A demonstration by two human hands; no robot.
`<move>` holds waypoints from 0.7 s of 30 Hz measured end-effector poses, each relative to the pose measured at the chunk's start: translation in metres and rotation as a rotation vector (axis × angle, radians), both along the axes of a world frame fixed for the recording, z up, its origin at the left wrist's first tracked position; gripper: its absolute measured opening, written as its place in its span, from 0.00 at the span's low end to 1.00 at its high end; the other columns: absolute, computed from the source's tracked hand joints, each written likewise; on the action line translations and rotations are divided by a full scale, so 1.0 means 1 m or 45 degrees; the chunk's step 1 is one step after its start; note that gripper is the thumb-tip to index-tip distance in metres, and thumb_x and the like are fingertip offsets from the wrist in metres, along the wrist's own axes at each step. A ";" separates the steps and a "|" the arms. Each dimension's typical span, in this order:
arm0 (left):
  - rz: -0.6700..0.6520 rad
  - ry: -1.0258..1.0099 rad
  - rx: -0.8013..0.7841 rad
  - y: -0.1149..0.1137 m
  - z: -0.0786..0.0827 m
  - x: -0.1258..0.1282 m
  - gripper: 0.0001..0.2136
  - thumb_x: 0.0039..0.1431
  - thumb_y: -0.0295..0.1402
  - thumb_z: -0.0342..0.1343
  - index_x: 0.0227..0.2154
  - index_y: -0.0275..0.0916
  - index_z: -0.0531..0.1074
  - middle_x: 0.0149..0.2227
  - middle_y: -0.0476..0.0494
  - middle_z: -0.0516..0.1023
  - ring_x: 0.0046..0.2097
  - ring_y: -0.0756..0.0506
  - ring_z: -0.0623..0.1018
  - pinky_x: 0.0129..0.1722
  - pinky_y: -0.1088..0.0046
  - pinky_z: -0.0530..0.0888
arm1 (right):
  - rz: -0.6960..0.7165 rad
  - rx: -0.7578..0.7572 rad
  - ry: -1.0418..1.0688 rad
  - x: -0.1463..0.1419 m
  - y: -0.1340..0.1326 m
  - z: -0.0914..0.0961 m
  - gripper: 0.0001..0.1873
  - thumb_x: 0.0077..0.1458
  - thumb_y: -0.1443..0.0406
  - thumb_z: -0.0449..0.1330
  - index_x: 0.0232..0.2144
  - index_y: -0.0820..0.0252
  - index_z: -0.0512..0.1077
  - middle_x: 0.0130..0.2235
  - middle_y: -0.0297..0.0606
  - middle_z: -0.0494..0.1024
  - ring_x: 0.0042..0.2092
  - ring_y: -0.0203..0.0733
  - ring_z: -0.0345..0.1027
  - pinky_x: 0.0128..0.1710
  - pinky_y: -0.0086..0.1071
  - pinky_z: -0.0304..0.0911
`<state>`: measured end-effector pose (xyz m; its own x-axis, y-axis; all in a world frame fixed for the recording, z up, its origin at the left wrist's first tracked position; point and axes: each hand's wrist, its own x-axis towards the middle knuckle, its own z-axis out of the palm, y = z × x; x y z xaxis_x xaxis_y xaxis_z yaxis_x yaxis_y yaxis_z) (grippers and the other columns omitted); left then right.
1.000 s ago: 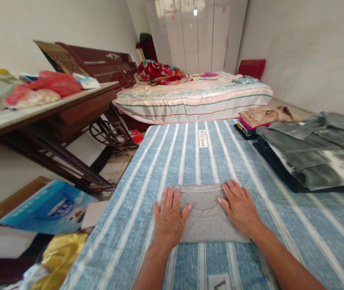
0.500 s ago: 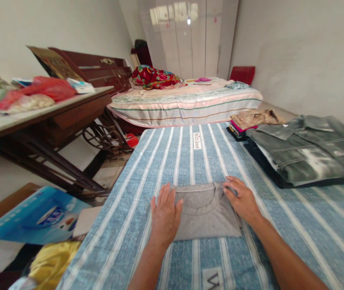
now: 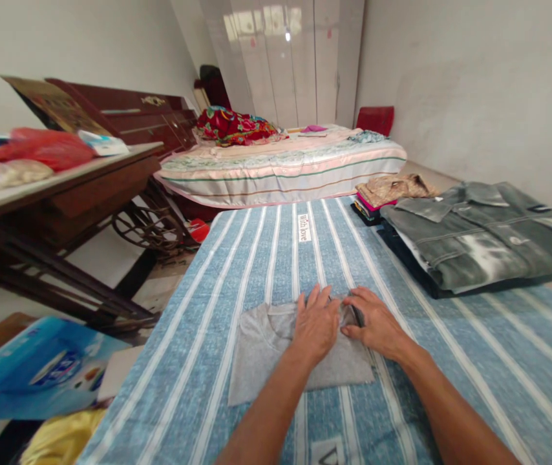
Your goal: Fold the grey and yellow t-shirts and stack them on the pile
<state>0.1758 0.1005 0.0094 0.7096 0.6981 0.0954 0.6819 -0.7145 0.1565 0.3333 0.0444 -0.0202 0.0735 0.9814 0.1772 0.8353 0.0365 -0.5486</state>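
Observation:
A folded grey T-shirt [image 3: 264, 352] lies flat on the blue-and-white striped sheet [image 3: 266, 258] right in front of me. My left hand [image 3: 317, 323] rests on the shirt's right half, palm down with its fingers stretched out. My right hand [image 3: 375, 323] is close beside it at the shirt's right edge. Its fingers curl in and pinch that edge, lifting it a little. The shirt's left half and collar are uncovered.
A folded grey-green jacket [image 3: 474, 239] tops a dark pile at the right, with a small stack of folded clothes [image 3: 387, 190] behind it. A made bed [image 3: 280, 161] stands beyond. A wooden sewing table [image 3: 63, 187], a blue pack [image 3: 38, 374] and a yellow bag [image 3: 57, 439] are at the left.
My left hand has crossed from the shirt's left edge to its right side, next to my right hand. My right hand's fingers have curled onto the right edge. The view has turned slightly.

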 end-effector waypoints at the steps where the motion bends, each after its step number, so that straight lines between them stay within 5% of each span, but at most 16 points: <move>1: 0.018 0.001 0.007 0.000 -0.003 -0.001 0.16 0.62 0.34 0.42 0.51 0.46 0.66 0.61 0.45 0.60 0.63 0.40 0.55 0.59 0.48 0.55 | 0.005 -0.028 -0.016 0.001 0.000 0.000 0.28 0.42 0.59 0.63 0.48 0.60 0.70 0.57 0.49 0.64 0.61 0.54 0.50 0.58 0.50 0.49; 13: 0.059 -0.016 0.047 0.000 -0.013 -0.004 0.18 0.64 0.34 0.39 0.55 0.45 0.62 0.61 0.41 0.60 0.64 0.40 0.53 0.59 0.50 0.54 | 0.058 -0.181 -0.066 0.005 -0.003 0.007 0.36 0.43 0.57 0.64 0.55 0.63 0.64 0.60 0.53 0.59 0.62 0.55 0.48 0.59 0.49 0.47; 21: 0.060 -0.027 0.032 0.000 -0.015 -0.005 0.18 0.64 0.33 0.39 0.54 0.44 0.63 0.60 0.40 0.60 0.64 0.40 0.53 0.58 0.51 0.54 | 0.008 -0.032 0.017 0.001 -0.002 0.006 0.29 0.48 0.57 0.60 0.52 0.60 0.67 0.57 0.49 0.63 0.60 0.52 0.53 0.58 0.47 0.50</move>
<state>0.1711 0.1001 -0.0061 0.6739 0.7277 0.1279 0.7114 -0.6858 0.1534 0.3344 0.0423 -0.0139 0.0693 0.9860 0.1516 0.8277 0.0280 -0.5605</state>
